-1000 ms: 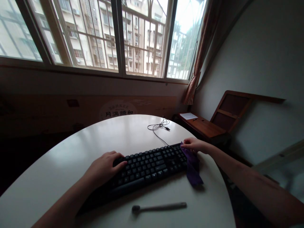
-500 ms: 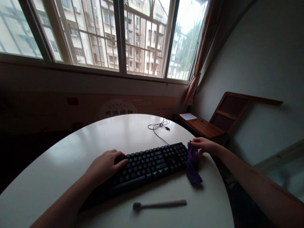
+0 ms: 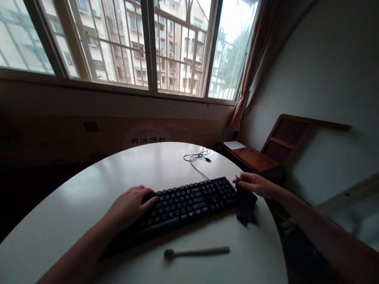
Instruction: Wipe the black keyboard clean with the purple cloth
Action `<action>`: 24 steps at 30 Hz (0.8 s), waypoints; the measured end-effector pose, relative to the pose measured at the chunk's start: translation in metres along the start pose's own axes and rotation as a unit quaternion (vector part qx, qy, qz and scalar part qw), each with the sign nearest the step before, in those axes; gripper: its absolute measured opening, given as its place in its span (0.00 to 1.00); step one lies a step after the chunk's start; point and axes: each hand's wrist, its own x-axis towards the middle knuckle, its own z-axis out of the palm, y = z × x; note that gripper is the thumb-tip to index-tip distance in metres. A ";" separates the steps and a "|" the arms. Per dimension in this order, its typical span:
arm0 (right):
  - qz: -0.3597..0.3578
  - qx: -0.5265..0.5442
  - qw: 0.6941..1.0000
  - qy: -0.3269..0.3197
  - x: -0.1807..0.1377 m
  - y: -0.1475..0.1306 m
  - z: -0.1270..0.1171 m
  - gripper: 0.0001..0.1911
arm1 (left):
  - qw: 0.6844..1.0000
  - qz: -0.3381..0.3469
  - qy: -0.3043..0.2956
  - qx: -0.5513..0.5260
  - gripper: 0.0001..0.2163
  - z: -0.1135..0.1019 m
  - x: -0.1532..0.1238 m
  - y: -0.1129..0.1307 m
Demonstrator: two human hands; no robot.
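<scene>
A black keyboard (image 3: 189,203) lies at a slant on the white round table. My left hand (image 3: 134,205) grips its left end, thumb over the keys and fingers around the far edge. At the keyboard's right end my right hand (image 3: 251,183) pinches the top of a dark purple cloth (image 3: 246,205). The cloth hangs down beside the keyboard, its lower end near the tabletop; whether it touches is unclear. In front of the keyboard lies a toothbrush (image 3: 198,252) with a grey handle, its dark bristle head pointing left.
The keyboard's cable (image 3: 197,157) lies loosely coiled behind it on the white table (image 3: 89,197). Beyond the table's right edge stands a wooden chair (image 3: 257,157) with a paper (image 3: 234,145) on it. A barred window and a large printed cardboard box (image 3: 189,130) are behind.
My right hand has shifted slightly, and the purple cloth has swung right and spread wider. My left hand stays on the keyboard.
</scene>
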 end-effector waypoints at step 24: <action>-0.146 -0.133 0.971 -0.135 0.037 -0.080 0.059 0.09 | 0.989 -0.130 -0.068 0.030 0.25 -0.044 -0.012 -0.054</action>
